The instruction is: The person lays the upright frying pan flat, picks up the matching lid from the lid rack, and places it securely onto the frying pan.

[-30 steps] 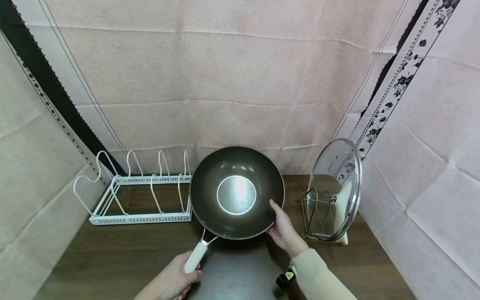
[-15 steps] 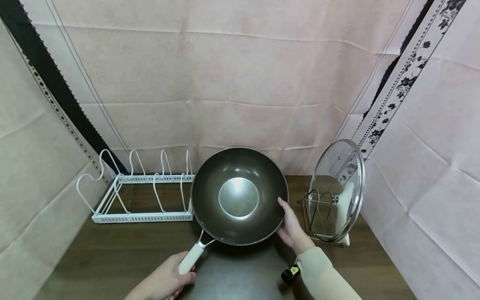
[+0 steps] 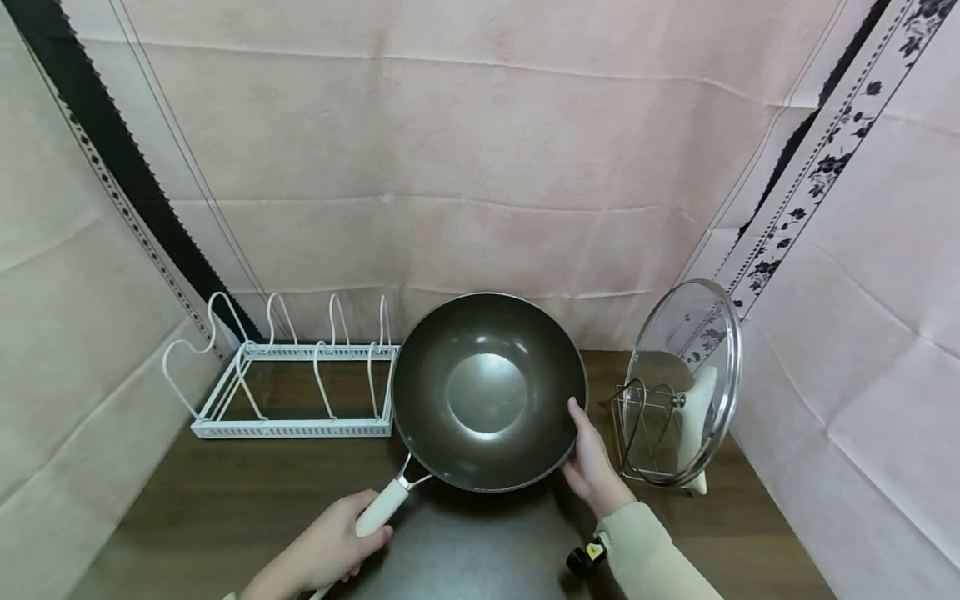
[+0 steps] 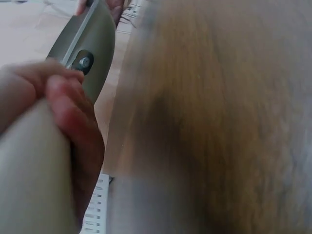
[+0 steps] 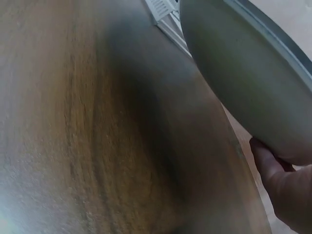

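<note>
Holding a big pan (just beside a white rack) over the counter.
Gripping the handle with left fingers, pinching the rim with right fingers.

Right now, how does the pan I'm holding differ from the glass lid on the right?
The pan is opaque and dark inside, while the glass lid is see-through. The pan is held, left hand gripping its white handle and right hand at its side; the glass lid stands on edge in a wire rack. Both are round.
</note>
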Tool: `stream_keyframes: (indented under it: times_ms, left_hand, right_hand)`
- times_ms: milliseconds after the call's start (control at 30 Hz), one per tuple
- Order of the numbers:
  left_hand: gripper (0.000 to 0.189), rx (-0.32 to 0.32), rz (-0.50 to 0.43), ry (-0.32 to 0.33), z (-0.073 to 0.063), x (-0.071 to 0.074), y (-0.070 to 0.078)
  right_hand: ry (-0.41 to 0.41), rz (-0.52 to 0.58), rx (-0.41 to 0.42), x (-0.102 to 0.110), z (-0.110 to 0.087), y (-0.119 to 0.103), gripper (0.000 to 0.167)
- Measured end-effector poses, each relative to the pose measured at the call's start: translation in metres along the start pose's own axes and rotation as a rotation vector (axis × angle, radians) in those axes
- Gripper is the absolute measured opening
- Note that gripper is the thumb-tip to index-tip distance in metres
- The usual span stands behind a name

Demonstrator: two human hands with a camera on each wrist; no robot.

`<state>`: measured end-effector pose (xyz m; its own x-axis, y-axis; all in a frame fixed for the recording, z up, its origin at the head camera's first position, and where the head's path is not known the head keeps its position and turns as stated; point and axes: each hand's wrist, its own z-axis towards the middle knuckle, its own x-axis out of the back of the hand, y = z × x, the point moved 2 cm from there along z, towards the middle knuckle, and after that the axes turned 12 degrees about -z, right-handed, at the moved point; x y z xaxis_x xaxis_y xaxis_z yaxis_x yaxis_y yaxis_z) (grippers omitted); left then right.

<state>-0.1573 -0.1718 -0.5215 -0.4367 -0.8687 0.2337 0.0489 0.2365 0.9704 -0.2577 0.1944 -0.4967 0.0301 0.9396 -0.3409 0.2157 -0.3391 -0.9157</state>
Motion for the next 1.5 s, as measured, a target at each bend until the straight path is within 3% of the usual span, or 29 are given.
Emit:
stream_keyframes:
  times_ms: [133,267,367,500,667,933,1233,1500]
  left_hand:
    - [0.027,-0.088,0.271,0.117,0.007,0.002,0.002]
    - [0.022,-0.154,0.576,0.298,0.011,0.004,0.003]
    - [0.025,-0.154,0.724,0.426,0.011,0.001,0.008]
    - [0.032,-0.188,0.828,0.565,0.011,-0.005,0.015]
    - [0.029,-0.264,0.822,0.636,0.011,-0.005,0.015]
    - [0.026,-0.3,0.775,0.679,0.008,0.007,0.014]
    - [0.025,-0.216,0.749,0.626,0.003,0.023,0.02]
    - [0.03,-0.213,0.774,0.591,-0.003,0.037,0.017]
  right_hand:
    - [0.017,0.002,0.003,0.002,-0.005,0.002,0.059]
    - [0.027,0.01,0.014,0.001,-0.009,0.005,0.06]
    - [0.029,0.024,0.024,0.0,-0.01,0.009,0.058]
    - [0.037,0.036,0.008,0.001,-0.013,0.014,0.058]
    - [0.025,0.039,0.006,0.0,-0.016,0.013,0.061]
    - [0.009,-0.03,0.011,-0.006,-0.019,0.006,0.06]
    - [-0.036,-0.099,0.015,-0.01,-0.024,-0.001,0.056]
    - [-0.031,-0.17,0.036,-0.003,-0.023,-0.001,0.051]
